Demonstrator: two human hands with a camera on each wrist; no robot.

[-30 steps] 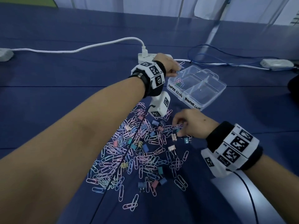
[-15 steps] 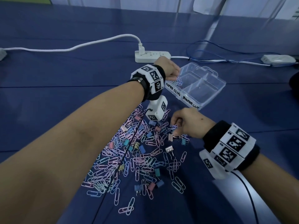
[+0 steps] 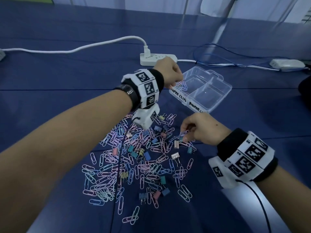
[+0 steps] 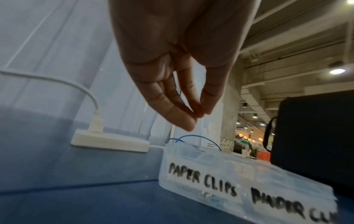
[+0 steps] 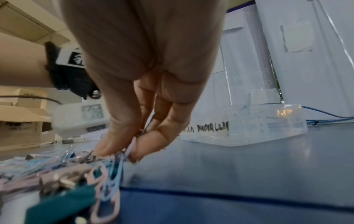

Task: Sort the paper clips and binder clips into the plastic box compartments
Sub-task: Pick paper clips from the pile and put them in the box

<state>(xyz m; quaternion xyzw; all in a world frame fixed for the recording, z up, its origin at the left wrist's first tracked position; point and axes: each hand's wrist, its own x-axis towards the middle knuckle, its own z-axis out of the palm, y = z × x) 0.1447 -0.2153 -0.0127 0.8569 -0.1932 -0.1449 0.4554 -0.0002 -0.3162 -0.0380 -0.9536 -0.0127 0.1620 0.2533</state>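
Observation:
A clear plastic box (image 3: 217, 98) labelled PAPER CLIPS and BINDER CLIPS lies on the blue cloth. Several pastel paper clips (image 3: 182, 86) lie in its left compartment. My left hand (image 3: 178, 81) hovers over that compartment. In the left wrist view the left hand's (image 4: 197, 115) fingertips meet the thumb, and no clip shows between them. A mixed pile of paper clips and binder clips (image 3: 134, 157) spreads out in front of the box. At the pile's right edge my right hand (image 3: 184, 137) pinches a few paper clips; a light blue paper clip (image 5: 116, 178) dangles from its fingertips (image 5: 113, 145).
A white power strip (image 3: 158, 58) with a white cable (image 3: 84, 47) lies just behind the left hand. A blue cable (image 3: 218, 63) and a white adapter (image 3: 286, 63) lie behind the box. A dark object (image 3: 305, 91) sits at the right edge.
My left hand has come down and nearer over the paper clips compartment, and the clip it held is gone from its fingers. My right hand has closed on clips at the pile's edge.

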